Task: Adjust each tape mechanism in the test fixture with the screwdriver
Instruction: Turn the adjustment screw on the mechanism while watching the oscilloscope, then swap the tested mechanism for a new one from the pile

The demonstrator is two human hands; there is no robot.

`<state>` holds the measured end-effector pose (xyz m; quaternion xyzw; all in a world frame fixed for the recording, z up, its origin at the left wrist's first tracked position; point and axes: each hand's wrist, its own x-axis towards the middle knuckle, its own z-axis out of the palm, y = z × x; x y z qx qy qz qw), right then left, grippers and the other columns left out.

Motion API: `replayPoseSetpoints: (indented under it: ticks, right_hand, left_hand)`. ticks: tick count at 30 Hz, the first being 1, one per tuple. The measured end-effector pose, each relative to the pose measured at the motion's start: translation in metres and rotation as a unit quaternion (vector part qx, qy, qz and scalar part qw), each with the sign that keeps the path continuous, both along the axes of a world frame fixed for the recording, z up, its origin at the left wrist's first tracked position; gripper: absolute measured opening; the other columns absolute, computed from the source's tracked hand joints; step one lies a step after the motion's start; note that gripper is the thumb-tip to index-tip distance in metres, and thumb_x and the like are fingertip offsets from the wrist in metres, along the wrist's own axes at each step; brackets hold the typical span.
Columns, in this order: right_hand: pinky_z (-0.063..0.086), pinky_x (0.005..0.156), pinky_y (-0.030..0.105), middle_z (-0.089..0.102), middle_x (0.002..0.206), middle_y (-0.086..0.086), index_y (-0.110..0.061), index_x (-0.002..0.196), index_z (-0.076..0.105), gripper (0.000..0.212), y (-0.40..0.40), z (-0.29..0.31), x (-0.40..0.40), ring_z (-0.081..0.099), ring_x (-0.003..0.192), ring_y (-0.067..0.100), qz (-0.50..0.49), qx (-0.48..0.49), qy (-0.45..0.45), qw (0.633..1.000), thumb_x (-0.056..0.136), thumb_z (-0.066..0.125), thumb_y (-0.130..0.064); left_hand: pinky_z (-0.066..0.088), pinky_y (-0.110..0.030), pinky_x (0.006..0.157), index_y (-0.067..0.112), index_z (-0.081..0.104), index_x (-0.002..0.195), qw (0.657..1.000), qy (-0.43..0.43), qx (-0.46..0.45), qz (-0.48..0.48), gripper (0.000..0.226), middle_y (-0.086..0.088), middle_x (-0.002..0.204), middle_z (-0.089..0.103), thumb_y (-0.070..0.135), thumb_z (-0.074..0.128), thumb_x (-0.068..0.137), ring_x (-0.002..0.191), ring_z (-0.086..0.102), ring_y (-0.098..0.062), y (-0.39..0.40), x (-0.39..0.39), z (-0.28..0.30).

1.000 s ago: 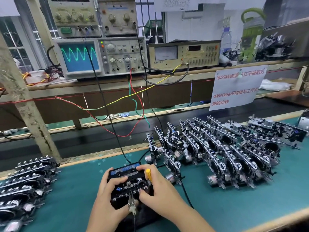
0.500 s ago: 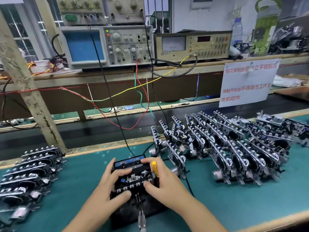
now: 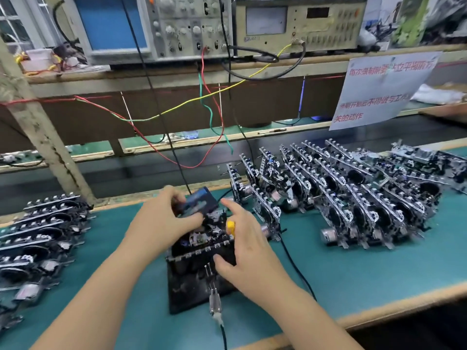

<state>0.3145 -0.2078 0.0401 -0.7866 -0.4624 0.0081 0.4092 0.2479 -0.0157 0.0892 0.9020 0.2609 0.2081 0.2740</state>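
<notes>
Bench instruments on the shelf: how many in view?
2. An oscilloscope with a blue screen sits at upper left; a beige meter unit stands directly right of it. Both are cropped by the top edge, so anything stacked above them is hidden.

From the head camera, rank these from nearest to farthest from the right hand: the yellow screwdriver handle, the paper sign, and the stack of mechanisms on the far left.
1. Yellow screwdriver handle: in the right hand itself.
2. Stack of mechanisms: left edge of the mat.
3. Paper sign: up right, hanging from the shelf.
</notes>
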Motion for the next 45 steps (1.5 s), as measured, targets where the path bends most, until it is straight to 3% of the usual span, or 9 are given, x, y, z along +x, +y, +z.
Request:
replayPoseSetpoints:
  ticks: [3, 7, 10, 12, 18, 28, 33, 36, 45]
  right_hand:
    - [0.024, 0.119, 0.032, 0.03, 0.15, -0.013, -0.022, 0.143, 0.035, 0.068, 0.003, -0.001, 0.001, 0.025, 0.145, 0.012, 0.005, 0.01, -0.078, 0.997, 0.085, 0.067, -0.008]
    - [0.036, 0.104, 0.032, 0.055, 0.125, 0.0, -0.014, 0.124, 0.054, 0.043, 0.012, 0.002, 0.004, 0.046, 0.12, 0.021, 0.031, -0.039, -0.121, 0.991, 0.085, 0.063, 0.002]
    - [0.037, 0.087, 0.034, 0.054, 0.111, 0.004, -0.011, 0.115, 0.054, 0.031, 0.017, 0.007, 0.008, 0.044, 0.103, 0.023, 0.029, -0.054, -0.143, 0.988, 0.087, 0.065, -0.002]
    - [0.035, 0.08, 0.033, 0.053, 0.106, 0.004, -0.01, 0.11, 0.053, 0.029, 0.019, 0.01, 0.01, 0.041, 0.098, 0.021, 0.033, -0.06, -0.153, 0.986, 0.086, 0.066, -0.002]
    - [0.042, 0.077, 0.039, 0.054, 0.105, 0.0, -0.015, 0.105, 0.05, 0.028, 0.017, 0.017, 0.013, 0.049, 0.099, 0.024, 0.05, -0.055, -0.138, 0.988, 0.088, 0.071, -0.008]
    - [0.042, 0.07, 0.029, 0.068, 0.092, -0.007, -0.029, 0.08, 0.03, 0.049, -0.007, 0.092, 0.01, 0.053, 0.077, 0.011, 0.008, 0.081, -0.004, 0.997, 0.086, 0.077, -0.016]
    - [0.053, 0.067, 0.039, 0.072, 0.084, -0.014, -0.023, 0.082, 0.051, 0.035, -0.096, 0.107, 0.025, 0.064, 0.07, 0.012, -0.117, -0.043, 0.105, 0.987, 0.072, 0.082, -0.038]
    - [0.054, 0.07, 0.044, 0.071, 0.077, -0.007, -0.018, 0.081, 0.051, 0.038, -0.126, 0.099, 0.042, 0.065, 0.069, 0.017, -0.198, -0.147, 0.106, 0.963, 0.073, 0.082, -0.038]
    - [0.039, 0.065, 0.031, 0.072, 0.095, 0.002, -0.012, 0.093, 0.055, 0.028, -0.113, 0.025, 0.069, 0.065, 0.078, 0.021, -0.348, -0.009, 0.055, 0.936, 0.083, 0.081, -0.014]
  left_hand:
    - [0.047, -0.033, 0.068, 0.042, 0.05, 0.086, 0.977, -0.198, -0.024, 0.07, 0.017, 0.022, 0.084, 0.065, 0.041, 0.065, 0.077, 0.076, 0.062, 0.001, 0.013, -0.022, -0.015]
    - [0.054, -0.057, 0.086, 0.053, 0.056, 0.082, 0.968, -0.191, -0.133, 0.094, 0.039, 0.004, 0.097, 0.069, 0.019, 0.066, 0.096, 0.08, 0.068, -0.023, 0.03, -0.049, -0.043]
    - [0.052, -0.046, 0.09, 0.058, 0.059, 0.098, 0.976, -0.159, -0.143, 0.034, 0.012, 0.017, 0.109, 0.068, 0.059, 0.056, 0.087, 0.1, 0.065, -0.007, 0.017, -0.052, -0.049]
    - [0.05, -0.036, 0.086, 0.056, 0.056, 0.11, 0.992, -0.102, -0.072, -0.006, 0.032, 0.03, 0.118, 0.059, 0.072, 0.055, 0.082, 0.109, 0.055, 0.009, 0.012, -0.048, -0.048]
    - [0.039, -0.016, 0.081, 0.044, 0.061, 0.098, 0.991, -0.002, -0.132, -0.016, 0.01, 0.022, 0.107, 0.066, 0.052, 0.055, 0.097, 0.107, 0.058, 0.004, 0.007, -0.018, -0.032]
    - [0.044, -0.044, 0.106, 0.048, 0.067, 0.113, 0.916, -0.284, -0.276, -0.064, 0.035, 0.016, 0.128, 0.066, 0.062, 0.046, 0.088, 0.125, 0.057, -0.005, -0.033, -0.03, -0.003]
    - [0.044, -0.029, 0.098, 0.054, 0.057, 0.12, 0.958, -0.125, -0.174, -0.192, 0.047, 0.031, 0.124, 0.063, 0.067, 0.057, 0.075, 0.117, 0.058, 0.008, -0.096, -0.04, 0.004]
    - [0.048, -0.028, 0.097, 0.05, 0.058, 0.118, 0.936, -0.013, -0.213, -0.282, 0.041, 0.029, 0.116, 0.067, 0.06, 0.063, 0.078, 0.109, 0.062, 0.008, -0.128, -0.022, 0.002]
    - [0.031, -0.023, 0.106, 0.031, 0.045, 0.15, 0.916, 0.044, -0.304, -0.258, 0.054, 0.012, 0.15, 0.05, 0.057, 0.04, 0.103, 0.137, 0.044, -0.006, -0.176, 0.067, -0.031]
